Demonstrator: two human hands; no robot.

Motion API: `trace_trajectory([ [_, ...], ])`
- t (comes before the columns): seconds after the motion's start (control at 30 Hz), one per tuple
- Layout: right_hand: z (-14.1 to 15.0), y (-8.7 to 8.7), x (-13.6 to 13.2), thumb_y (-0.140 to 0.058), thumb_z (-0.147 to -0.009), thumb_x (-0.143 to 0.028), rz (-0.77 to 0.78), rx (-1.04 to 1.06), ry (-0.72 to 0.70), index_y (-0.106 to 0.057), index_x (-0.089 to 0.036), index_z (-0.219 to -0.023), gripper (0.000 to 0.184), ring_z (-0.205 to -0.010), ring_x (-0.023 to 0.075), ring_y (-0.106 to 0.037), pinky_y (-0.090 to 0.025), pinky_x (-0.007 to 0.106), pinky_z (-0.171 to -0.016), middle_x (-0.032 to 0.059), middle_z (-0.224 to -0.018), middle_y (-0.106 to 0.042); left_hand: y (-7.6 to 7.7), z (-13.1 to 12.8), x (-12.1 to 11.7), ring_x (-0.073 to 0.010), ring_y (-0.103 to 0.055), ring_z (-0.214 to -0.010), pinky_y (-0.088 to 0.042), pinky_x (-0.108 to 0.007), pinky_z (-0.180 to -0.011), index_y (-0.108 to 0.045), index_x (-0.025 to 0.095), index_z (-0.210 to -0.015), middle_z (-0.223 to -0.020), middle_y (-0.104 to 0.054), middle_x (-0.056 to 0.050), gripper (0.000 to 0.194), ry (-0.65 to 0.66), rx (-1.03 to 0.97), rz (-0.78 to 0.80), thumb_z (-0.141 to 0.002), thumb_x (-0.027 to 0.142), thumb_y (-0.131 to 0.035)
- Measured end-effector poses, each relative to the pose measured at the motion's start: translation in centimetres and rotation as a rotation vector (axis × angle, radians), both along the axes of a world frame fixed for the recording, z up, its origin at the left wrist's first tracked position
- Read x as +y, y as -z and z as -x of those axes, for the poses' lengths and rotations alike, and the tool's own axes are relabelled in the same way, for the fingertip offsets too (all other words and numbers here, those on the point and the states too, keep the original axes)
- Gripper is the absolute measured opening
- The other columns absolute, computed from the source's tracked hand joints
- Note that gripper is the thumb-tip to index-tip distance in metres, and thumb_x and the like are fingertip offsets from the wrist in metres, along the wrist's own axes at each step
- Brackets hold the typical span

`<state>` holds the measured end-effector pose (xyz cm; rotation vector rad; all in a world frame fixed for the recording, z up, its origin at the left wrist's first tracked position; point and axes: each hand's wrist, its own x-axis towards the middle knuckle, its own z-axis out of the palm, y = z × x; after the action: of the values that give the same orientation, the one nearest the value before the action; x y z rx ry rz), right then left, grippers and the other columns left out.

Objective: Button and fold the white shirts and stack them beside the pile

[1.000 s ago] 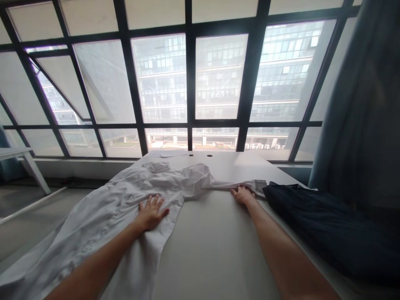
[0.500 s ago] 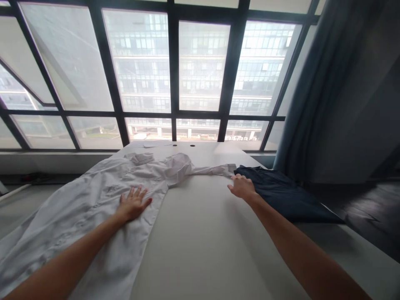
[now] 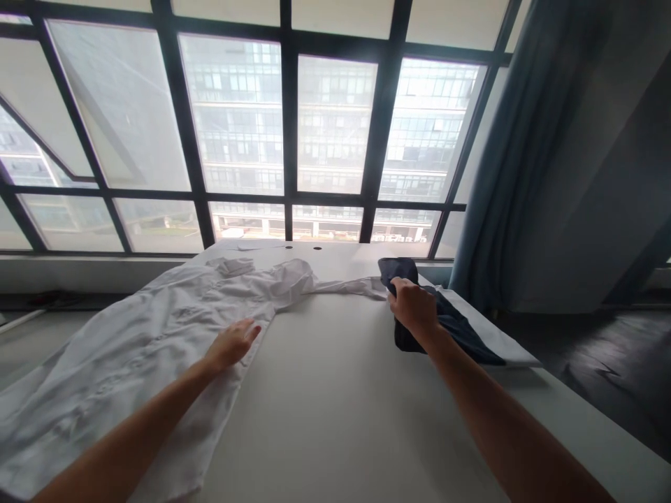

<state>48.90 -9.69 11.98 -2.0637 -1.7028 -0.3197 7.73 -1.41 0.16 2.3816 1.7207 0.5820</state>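
A white shirt lies spread over the left half of a white table, one sleeve stretched out to the right. My left hand hovers low at the shirt's front edge, fingers loosely extended, nothing in it. My right hand is closed on a dark navy garment at the table's right side and has it bunched and lifted, just beside the end of the white sleeve.
A tall window with dark frames runs behind the table. A blue-grey curtain hangs at the right. Two small round holes sit in the tabletop's far edge. The table's right edge drops to a dark floor.
My right hand left the white sleeve, moved right and grabbed the dark garment, gathering and lifting it. My left hand lifted slightly off the shirt. The view turned right.
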Motion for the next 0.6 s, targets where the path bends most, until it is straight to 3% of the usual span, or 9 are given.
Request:
trace_trajectory([
  [0.1,6.0,-0.9,-2.2,-0.057,-0.094,-0.026,-0.012,0.116,-0.225,-0.064,-0.018,-0.130,0.038,-0.117,0.0371,-0.062,-0.045,0.044,-0.101,0.0151,-0.131,-0.065,-1.5,-2.3,-1.8,-0.0298,-0.058,-0.128,-0.039,-0.041,-0.113,-0.068,0.015,-0.121,-0.130,-0.067,-0.017,0.066,0.106,-0.227,0.068,-0.097,0.059,-0.027],
  [0.17,8.9,-0.3,-3.4,-0.060,-0.094,-0.038,0.141,0.235,-0.519,-0.063,-0.020,-0.135,0.045,-0.110,0.0306,-0.067,-0.050,0.036,-0.095,0.0116,-0.127,-0.068,-2.2,-3.8,-3.0,-0.0313,-0.065,-0.115,-0.045,-0.043,-0.105,-0.070,0.015,-0.115,-0.121,-0.071,-0.017,0.070,0.152,-0.405,0.153,-0.095,0.066,-0.025],
  [0.23,10.2,0.8,-4.0,-0.061,-0.093,-0.050,0.318,0.310,-0.699,-0.062,-0.019,-0.137,0.054,-0.104,0.0275,-0.069,-0.053,0.031,-0.088,0.0107,-0.123,-0.071,-2.5,-4.9,-4.0,-0.0313,-0.068,-0.105,-0.050,-0.043,-0.097,-0.068,0.013,-0.117,-0.117,-0.072,-0.017,0.074,0.183,-0.575,0.247,-0.093,0.071,-0.029],
  [0.3,9.7,2.1,-3.8,-0.062,-0.092,-0.054,0.418,0.291,-0.653,-0.066,-0.017,-0.133,0.054,-0.103,0.0281,-0.069,-0.054,0.031,-0.085,0.0113,-0.119,-0.073,-2.4,-5.6,-4.6,-0.0305,-0.069,-0.100,-0.053,-0.040,-0.090,-0.067,0.012,-0.119,-0.114,-0.072,-0.017,0.073,0.232,-0.672,0.285,-0.087,0.073,-0.042],
  [0.43,5.4,5.0,-2.1,-0.061,-0.095,-0.043,0.380,0.093,-0.236,-0.067,-0.015,-0.127,0.043,-0.114,0.0305,-0.065,-0.050,0.033,-0.092,0.0151,-0.124,-0.070,-1.5,-6.4,-4.5,-0.0283,-0.068,-0.087,-0.054,-0.036,-0.080,-0.070,0.012,-0.111,-0.102,-0.074,-0.014,0.068,0.216,-0.627,0.243,-0.068,0.065,-0.071],
  [0.5,3.1,6.5,-1.1,-0.062,-0.094,-0.040,0.372,0.046,-0.092,-0.064,-0.012,-0.131,0.046,-0.119,0.0312,-0.062,-0.048,0.035,-0.097,0.0184,-0.130,-0.065,-1.1,-6.9,-4.1,-0.0267,-0.067,-0.079,-0.053,-0.035,-0.074,-0.072,0.012,-0.102,-0.092,-0.074,-0.012,0.060,0.160,-0.611,0.221,-0.067,0.061,-0.071],
  [0.6,1.3,8.0,0.0,-0.063,-0.091,-0.032,0.371,0.147,-0.119,-0.066,-0.011,-0.128,0.042,-0.119,0.0291,-0.063,-0.047,0.034,-0.101,0.0175,-0.129,-0.066,-0.9,-7.9,-3.4,-0.0262,-0.067,-0.076,-0.052,-0.034,-0.069,-0.071,0.014,-0.091,-0.083,-0.074,-0.010,0.048,0.122,-0.700,0.192,-0.072,0.057,-0.065],
])
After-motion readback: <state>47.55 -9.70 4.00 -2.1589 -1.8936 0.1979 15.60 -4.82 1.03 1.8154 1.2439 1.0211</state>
